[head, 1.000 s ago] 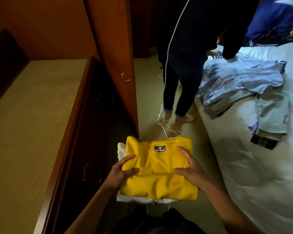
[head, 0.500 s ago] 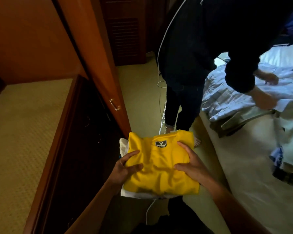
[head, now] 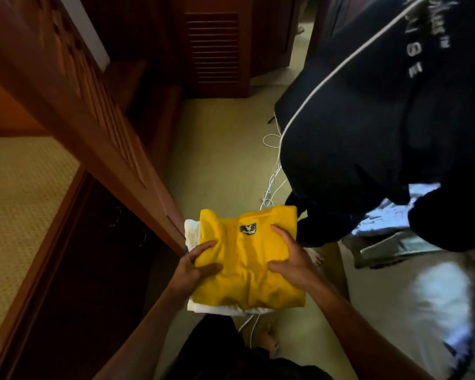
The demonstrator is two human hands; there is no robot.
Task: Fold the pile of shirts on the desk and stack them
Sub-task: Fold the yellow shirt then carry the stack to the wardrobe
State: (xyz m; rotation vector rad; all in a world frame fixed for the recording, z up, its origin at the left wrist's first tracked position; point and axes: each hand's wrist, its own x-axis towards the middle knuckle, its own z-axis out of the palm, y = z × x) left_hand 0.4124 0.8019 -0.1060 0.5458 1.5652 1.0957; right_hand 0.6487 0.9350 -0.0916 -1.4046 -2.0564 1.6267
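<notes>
Dark-clad person (head: 381,133) — white cord (head: 272,185) (floor)

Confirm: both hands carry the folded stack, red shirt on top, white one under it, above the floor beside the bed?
Not quite. In the head view the top shirt is yellow, not red. The rest holds: left hand and right hand grip the stack, a white shirt lies under it, above the floor beside the bed.

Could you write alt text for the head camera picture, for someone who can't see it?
Two hands, left and right, carry a stack of folded shirts, a yellow shirt on top of a white shirt. A person in dark clothes bends over a bed at right.
</notes>
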